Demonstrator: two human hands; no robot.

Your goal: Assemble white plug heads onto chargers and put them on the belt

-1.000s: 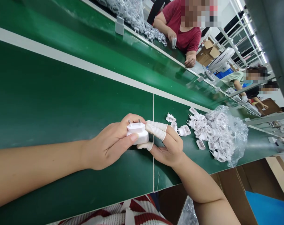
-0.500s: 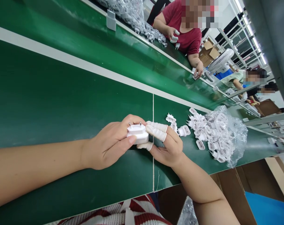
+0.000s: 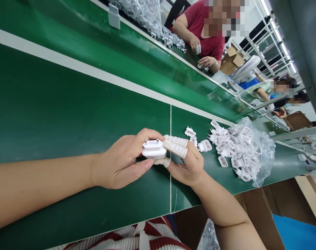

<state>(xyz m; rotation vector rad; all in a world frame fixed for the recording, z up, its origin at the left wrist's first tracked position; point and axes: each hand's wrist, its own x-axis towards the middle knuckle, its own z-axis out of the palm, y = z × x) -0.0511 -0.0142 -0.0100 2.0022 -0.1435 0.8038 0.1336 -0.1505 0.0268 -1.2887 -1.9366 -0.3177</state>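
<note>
Between both hands is a white two-pin plug adapter (image 3: 154, 150), its metal pins pointing up and away from me. My left hand (image 3: 126, 158) grips its left end, fingers behind and thumb at the lower front edge. My right hand (image 3: 185, 158) holds the right end with fingers in white finger cots, the thumb underneath. The adapter's underside is hidden. Just beyond my right fingers, a few loose white plug pieces (image 3: 204, 146) lie on the green table (image 3: 95, 118).
A heap of white plug pieces (image 3: 236, 149) spills from a clear plastic bag (image 3: 267, 149) on the right. Cardboard boxes (image 3: 290, 198) stand below the table edge. Across a green conveyor belt (image 3: 137, 73), a person in a red shirt (image 3: 212, 45) handles small white parts.
My left thumb has shifted from the adapter's front face to its lower edge. The white block on the conveyor rail has moved left, and the person opposite has drawn a hand back.
</note>
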